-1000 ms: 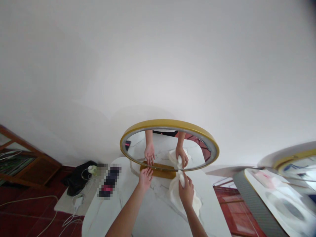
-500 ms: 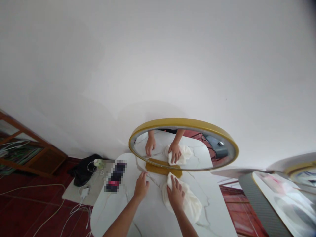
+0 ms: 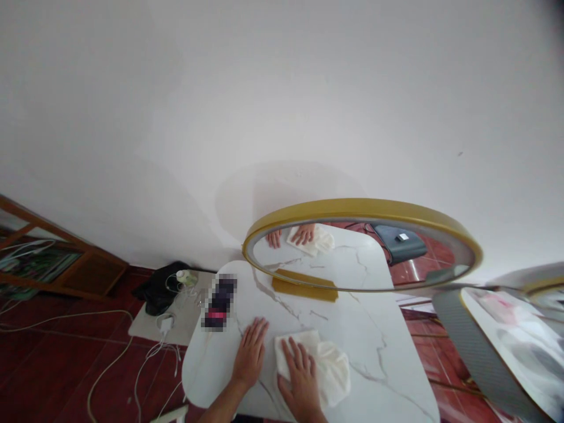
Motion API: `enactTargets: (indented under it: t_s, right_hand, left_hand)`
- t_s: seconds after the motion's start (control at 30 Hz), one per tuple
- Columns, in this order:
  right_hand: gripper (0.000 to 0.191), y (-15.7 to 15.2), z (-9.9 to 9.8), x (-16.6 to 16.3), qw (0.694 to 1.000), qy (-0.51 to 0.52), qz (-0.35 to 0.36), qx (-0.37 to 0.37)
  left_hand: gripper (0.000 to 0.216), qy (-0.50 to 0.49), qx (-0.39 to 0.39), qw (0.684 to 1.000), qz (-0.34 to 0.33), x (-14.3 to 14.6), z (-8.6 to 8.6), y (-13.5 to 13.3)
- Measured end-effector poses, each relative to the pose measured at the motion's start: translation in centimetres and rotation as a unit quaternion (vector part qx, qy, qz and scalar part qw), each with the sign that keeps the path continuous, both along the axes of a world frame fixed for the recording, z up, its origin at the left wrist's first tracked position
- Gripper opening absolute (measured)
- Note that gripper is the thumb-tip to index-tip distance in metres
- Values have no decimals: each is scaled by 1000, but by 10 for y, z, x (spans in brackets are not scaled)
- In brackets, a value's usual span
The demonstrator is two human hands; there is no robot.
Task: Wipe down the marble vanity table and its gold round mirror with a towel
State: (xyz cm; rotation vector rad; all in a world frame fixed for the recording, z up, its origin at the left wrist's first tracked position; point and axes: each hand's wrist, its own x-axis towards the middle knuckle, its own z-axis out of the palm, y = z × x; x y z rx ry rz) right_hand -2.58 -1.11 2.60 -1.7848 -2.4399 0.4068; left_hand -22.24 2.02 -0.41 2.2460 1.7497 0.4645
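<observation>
My right hand (image 3: 298, 376) lies flat, fingers spread, on a white cloth (image 3: 328, 367) on the white marble table (image 3: 374, 341). Just to its left, my left hand (image 3: 251, 352) rests flat on the bare tabletop with fingers extended. Beyond the hands stands an oval mirror with a gold frame (image 3: 361, 207) on a gold base (image 3: 304, 286). The mirror glass reflects both hands and the cloth.
A blurred dark object (image 3: 219, 303) lies at the table's left edge. A black bag (image 3: 154, 291), a charger and white cables (image 3: 110, 364) are on the red floor to the left. Another gold-framed mirror (image 3: 506, 341) leans at the right. A wooden shelf (image 3: 48, 258) stands far left.
Both hands have drawn back from the mirror's base toward me. The right hand lowered the cloth from the mirror onto the tabletop and now presses it flat. The view shifted left.
</observation>
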Motion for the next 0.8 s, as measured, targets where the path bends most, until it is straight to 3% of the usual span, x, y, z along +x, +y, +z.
enactTargets:
  t_s: [0.13,0.27,0.47,0.63,0.8]
  right_hand:
    - [70,-12,20,-30,999,22,34,-24]
    - [78,-9,30,-26,996,17,85,-26]
    - [76,3,6,3,989,-3,150,-9]
    - [68,-2,-13,5,989,9,137,53]
    - [71,-6,-25,6,990,8,128,58]
  left_hand:
    - [60,6,-1,1000,-14,-2,3,2]
    - [60,17,6,1000,-5,-6,6,-1]
    - [62,42,28,998,45,-7,12,-5]
    - [63,66,19,996,48,-5,9,-3]
    - [63,84,27,995,42,-8,0,-2]
